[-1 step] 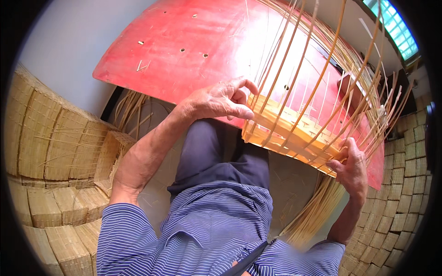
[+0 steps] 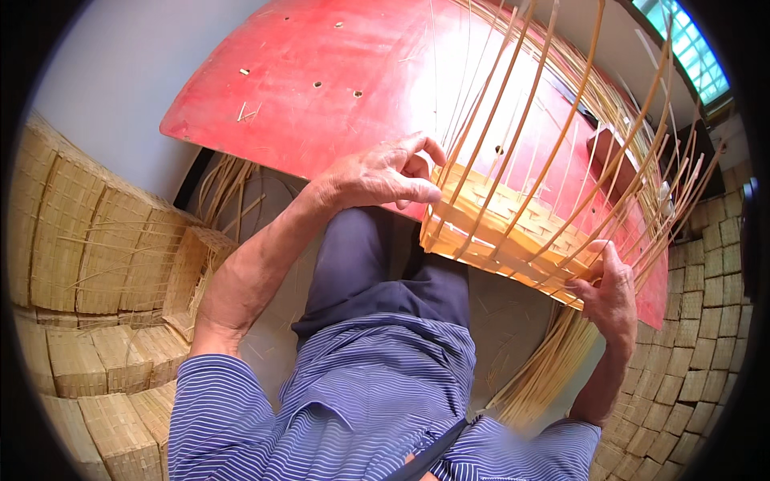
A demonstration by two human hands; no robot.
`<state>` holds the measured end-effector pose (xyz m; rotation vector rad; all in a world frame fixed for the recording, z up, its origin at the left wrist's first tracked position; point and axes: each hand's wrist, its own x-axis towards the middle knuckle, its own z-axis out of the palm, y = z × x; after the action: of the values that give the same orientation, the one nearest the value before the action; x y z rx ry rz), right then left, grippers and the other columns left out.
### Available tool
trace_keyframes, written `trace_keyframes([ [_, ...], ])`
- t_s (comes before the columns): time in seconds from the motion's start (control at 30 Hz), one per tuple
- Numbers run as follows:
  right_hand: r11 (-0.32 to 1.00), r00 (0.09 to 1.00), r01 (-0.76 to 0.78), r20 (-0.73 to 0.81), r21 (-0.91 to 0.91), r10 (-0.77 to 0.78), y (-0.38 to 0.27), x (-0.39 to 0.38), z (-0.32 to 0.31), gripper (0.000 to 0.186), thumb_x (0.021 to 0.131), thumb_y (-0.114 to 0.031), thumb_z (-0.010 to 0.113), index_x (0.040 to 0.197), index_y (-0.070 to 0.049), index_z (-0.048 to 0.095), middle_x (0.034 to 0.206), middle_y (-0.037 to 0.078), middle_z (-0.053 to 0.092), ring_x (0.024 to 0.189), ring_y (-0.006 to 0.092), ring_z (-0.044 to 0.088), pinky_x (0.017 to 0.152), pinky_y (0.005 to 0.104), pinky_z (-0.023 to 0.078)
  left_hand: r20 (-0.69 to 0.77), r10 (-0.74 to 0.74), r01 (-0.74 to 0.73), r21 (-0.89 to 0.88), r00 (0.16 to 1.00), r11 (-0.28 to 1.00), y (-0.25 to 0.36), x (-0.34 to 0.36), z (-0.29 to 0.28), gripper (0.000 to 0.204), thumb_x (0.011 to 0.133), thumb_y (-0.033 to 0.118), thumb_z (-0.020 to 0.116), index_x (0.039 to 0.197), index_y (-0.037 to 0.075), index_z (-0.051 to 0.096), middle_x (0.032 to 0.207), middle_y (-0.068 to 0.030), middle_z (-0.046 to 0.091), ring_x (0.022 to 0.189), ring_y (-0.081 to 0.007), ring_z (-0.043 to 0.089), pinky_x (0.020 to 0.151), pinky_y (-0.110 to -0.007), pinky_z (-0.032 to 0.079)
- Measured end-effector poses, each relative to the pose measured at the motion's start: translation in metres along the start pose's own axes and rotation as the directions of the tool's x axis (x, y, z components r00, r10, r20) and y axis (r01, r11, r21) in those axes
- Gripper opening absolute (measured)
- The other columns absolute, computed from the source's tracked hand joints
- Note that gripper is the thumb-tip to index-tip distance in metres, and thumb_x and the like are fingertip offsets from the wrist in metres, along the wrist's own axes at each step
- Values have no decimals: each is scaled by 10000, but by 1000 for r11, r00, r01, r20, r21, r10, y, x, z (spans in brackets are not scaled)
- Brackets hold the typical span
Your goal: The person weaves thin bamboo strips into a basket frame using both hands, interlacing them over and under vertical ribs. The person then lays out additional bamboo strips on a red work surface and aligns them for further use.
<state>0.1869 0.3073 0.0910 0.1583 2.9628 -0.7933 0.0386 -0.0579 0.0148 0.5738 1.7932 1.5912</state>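
Note:
A partly woven yellow basket [image 2: 521, 260], with long upright strips [image 2: 580, 80] rising from its sides, lies along the near edge of a large red board [image 2: 265, 96]. My left hand [image 2: 385, 176] has its fingers curled and its thumb at the basket's left end, holding that corner. My right hand [image 2: 611, 293] pinches the near side toward the right end, among the upright strips. Some fingertips on both hands are partly hidden by the weave.
Stacked woven boxes [image 2: 88, 240] line the left side, and more [image 2: 706, 313] line the right. Loose strips [image 2: 228, 184] lie under the board at left, and a bundle of long strips [image 2: 545, 369] hangs below its right part. A window [image 2: 682, 40] is at upper right.
The basket and my right hand have shifted very slightly to the left; otherwise little differs.

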Motion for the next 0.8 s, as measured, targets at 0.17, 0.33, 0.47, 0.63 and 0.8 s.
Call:
trace_keyframes([
  [0.17, 994, 998, -69, 0, 84, 70, -7, -27, 26, 389, 767, -9, 775, 1076, -3, 539, 691, 154, 691, 582, 204, 681, 537, 347, 514, 42, 96, -95, -22, 995, 995, -17, -23, 6, 548, 894, 105, 720, 1365, 93, 440, 883, -21, 616, 839, -119, 604, 782, -301, 514],
  [0.33, 977, 966, 205, -147, -61, -212, 8, -41, 66, 267, 771, -54, 795, 934, -22, 585, 701, 131, 665, 633, 265, 675, 585, 365, 516, -5, 193, -193, -86, 981, 977, -45, -35, 8, 589, 867, 84, 748, 1367, 78, 437, 923, -32, 634, 897, -122, 619, 836, -308, 516],
  [0.47, 964, 948, 193, -220, -180, -231, 8, -33, 85, 224, 764, -35, 792, 916, -12, 629, 708, 116, 662, 618, 190, 661, 600, 335, 522, -65, 202, -199, 43, 977, 979, -58, -42, 8, 600, 859, 27, 755, 1365, 94, 439, 910, -15, 618, 853, -105, 623, 812, -281, 526],
  [0.63, 940, 898, 293, -288, -178, -334, 13, 25, 102, 262, 761, -63, 820, 949, -28, 641, 707, 144, 665, 632, 258, 679, 594, 375, 526, -227, 197, -188, 64, 954, 980, -67, -41, -11, 580, 861, 46, 758, 1348, 96, 446, 910, -6, 612, 884, -103, 626, 835, -285, 527],
  [0.8, 887, 815, 422, -349, -188, -462, -5, 116, 109, 291, 764, -58, 811, 975, -24, 614, 747, 156, 687, 683, 284, 687, 616, 403, 524, -407, 401, -289, 310, 820, 906, -58, -25, -48, 576, 867, 59, 749, 1360, 132, 458, 928, -8, 631, 912, -111, 634, 830, -303, 528],
])
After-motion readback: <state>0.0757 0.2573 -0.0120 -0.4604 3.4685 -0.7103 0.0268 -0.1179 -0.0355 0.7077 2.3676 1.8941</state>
